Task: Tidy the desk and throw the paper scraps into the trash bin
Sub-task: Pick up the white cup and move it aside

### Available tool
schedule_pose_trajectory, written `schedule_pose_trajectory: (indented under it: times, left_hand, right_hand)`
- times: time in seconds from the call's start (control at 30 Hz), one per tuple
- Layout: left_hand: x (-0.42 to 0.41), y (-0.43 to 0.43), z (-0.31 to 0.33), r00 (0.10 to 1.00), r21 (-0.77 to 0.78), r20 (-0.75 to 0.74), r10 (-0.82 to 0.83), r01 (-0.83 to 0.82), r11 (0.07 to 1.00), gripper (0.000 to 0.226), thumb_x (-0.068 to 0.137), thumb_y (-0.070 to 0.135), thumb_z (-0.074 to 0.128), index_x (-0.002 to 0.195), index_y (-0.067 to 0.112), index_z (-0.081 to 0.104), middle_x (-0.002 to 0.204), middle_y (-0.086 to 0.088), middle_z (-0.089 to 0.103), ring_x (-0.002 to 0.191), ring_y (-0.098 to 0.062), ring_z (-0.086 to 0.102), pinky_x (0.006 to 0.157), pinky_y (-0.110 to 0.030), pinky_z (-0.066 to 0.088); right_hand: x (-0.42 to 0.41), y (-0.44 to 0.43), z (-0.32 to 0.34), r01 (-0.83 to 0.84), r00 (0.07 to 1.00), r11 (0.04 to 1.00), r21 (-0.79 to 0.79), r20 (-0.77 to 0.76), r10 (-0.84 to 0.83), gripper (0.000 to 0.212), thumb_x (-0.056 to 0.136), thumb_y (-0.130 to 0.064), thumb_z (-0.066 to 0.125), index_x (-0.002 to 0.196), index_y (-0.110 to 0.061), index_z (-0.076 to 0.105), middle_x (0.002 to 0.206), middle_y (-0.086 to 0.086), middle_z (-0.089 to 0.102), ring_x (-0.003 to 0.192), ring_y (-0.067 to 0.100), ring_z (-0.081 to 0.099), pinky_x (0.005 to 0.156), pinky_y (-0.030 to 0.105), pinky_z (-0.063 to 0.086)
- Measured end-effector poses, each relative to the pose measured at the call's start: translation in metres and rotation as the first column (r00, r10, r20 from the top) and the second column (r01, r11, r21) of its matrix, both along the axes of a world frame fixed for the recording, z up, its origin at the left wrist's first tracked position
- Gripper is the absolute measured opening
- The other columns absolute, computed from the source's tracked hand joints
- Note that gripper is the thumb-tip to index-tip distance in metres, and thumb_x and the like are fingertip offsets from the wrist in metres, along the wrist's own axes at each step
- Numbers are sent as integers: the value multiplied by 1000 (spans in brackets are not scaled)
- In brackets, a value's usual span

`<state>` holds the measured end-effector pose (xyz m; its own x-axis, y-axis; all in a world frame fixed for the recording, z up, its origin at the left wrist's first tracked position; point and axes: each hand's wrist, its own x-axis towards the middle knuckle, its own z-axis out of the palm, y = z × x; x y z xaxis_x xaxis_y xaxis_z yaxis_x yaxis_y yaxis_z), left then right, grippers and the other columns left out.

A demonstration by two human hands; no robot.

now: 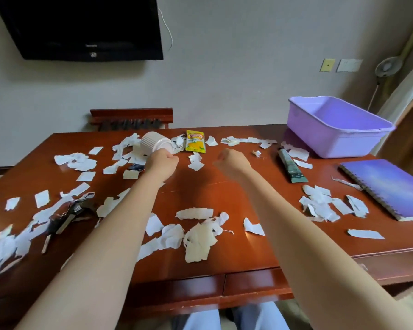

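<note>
The left hand (161,163) is curled against the rim of a white cup (153,142) lying on its side; whether it grips the cup I cannot tell. The right hand (233,160) is curled in a fist, with nothing visible in it. Paper scraps (194,213) litter the worktop (200,189) on every side. The purple bin (332,139) stands at its far right corner.

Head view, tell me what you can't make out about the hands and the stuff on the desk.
- Left hand: its fingers curl away from the camera at the mouth of the white cup; the back of the hand hides any grip.
- Right hand: a fist seen from behind; whatever it may hold is hidden.
- Yellow sachet: print too small to read.
- Notebook: one corner is cut off by the right edge.
</note>
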<state>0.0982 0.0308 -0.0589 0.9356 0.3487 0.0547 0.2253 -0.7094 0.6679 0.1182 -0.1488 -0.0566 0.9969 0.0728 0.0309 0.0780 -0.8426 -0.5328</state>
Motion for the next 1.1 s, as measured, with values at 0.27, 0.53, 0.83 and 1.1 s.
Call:
schedule_pose_trajectory:
  times: [0.27, 0.53, 0.83, 1.1]
  left_hand:
    - [40, 58, -7, 982, -226, -42, 185, -189, 956, 33, 95, 30, 45, 118, 7, 49, 103, -9, 58, 90, -25, 55, 73, -33, 45]
    - [85, 81, -13, 931, -550, -275, 239, -357, 755, 39, 97, 35, 44, 124, 6, 48, 113, -14, 61, 96, -27, 63, 76, -32, 55]
    - [94, 73, -22, 933, -650, -277, 228, -357, 671, 59, 95, 52, 38, 130, 6, 47, 120, -16, 62, 102, -28, 64, 68, -33, 50]
    - [74, 63, -22, 973, -651, -146, 181, -232, 722, 70, 90, 63, 35, 136, 10, 40, 132, -15, 55, 114, -32, 58, 85, -40, 51]
  right_hand:
    - [50, 84, -7, -139, 990, 989, 56, -3, 139, 47, 96, -34, 47, 137, -12, 44, 128, 13, 58, 113, 31, 56, 78, 28, 39]
    - [104, 145, -3, -106, 987, 979, 174, -104, 125, 66, 98, -51, 35, 144, -6, 32, 144, 18, 44, 130, 34, 44, 100, 38, 39]
    - [117, 149, -18, -108, 981, 947, 303, -124, 152, 61, 93, -49, 46, 135, -5, 45, 133, 15, 53, 115, 30, 52, 82, 33, 39]
    - [83, 115, -35, -107, 969, 804, 585, -118, 215, 60, 86, -33, 65, 137, -13, 40, 137, 10, 50, 121, 27, 51, 104, 45, 43]
